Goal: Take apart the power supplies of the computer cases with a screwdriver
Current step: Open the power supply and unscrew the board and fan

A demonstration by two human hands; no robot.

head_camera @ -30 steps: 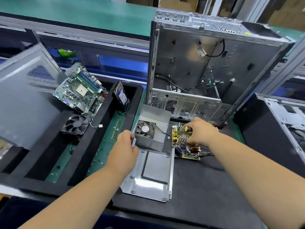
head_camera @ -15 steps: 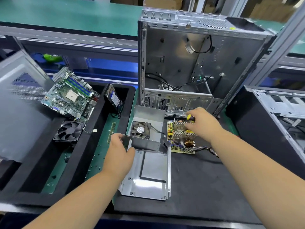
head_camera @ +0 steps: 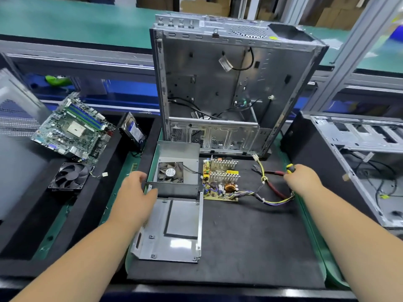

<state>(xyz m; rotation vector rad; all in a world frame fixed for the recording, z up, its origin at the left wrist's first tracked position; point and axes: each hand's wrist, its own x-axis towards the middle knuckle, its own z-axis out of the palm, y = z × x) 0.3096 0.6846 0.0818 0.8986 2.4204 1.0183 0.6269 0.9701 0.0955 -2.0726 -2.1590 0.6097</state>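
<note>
Low in the middle of the frame, a flat metal cover [head_camera: 174, 227] lies on the black mat [head_camera: 250, 247]. The left hand [head_camera: 136, 196] curls its thumb and fingers on the edge of the open power supply box [head_camera: 174, 168], which has a small fan [head_camera: 170, 172] inside. Just right of the box lies the yellow circuit board [head_camera: 220, 180] with its wires [head_camera: 270, 198]. At the right, the right hand [head_camera: 302, 180] grips the screwdriver [head_camera: 290, 168] by its yellow and black handle. Behind them stands the empty computer case [head_camera: 229, 88]. At the left sit a motherboard [head_camera: 74, 127] and a big black fan [head_camera: 69, 175].
</note>
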